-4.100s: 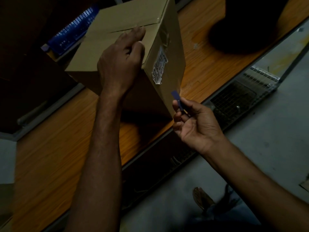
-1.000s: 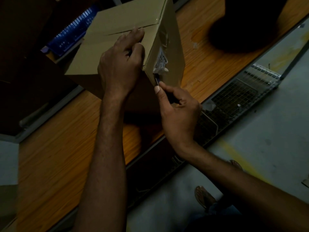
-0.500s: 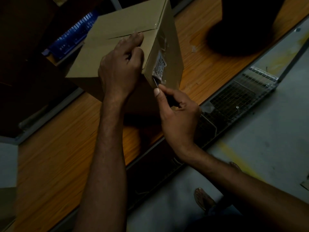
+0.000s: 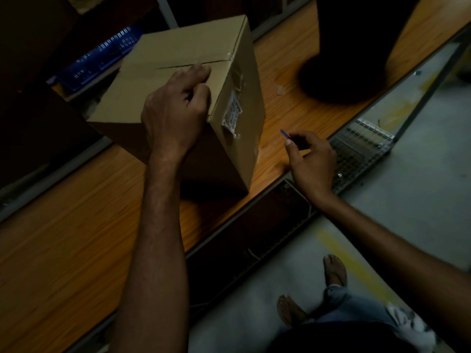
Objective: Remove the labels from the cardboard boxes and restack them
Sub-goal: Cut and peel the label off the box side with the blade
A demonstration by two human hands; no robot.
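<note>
Head cam: L hand point(image 4: 175, 110) grips box point(image 4: 178, 52) corner, R hand point(image 4: 312, 159) pinches blue tool point(image 4: 284, 133) nr label point(image 4: 232, 115).

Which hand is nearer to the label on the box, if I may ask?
Left. The left hand grips the box edge beside the label; the right hand, pinching a blue tool, sits apart to its right.

Left hand point(image 4: 175, 115) holds box point(image 4: 178, 62); label point(image 4: 232, 115) attached.

The box point(image 4: 183, 80) stands on the table point(image 4: 63, 240), a wire cage point(image 4: 356, 154) right of it.
</note>
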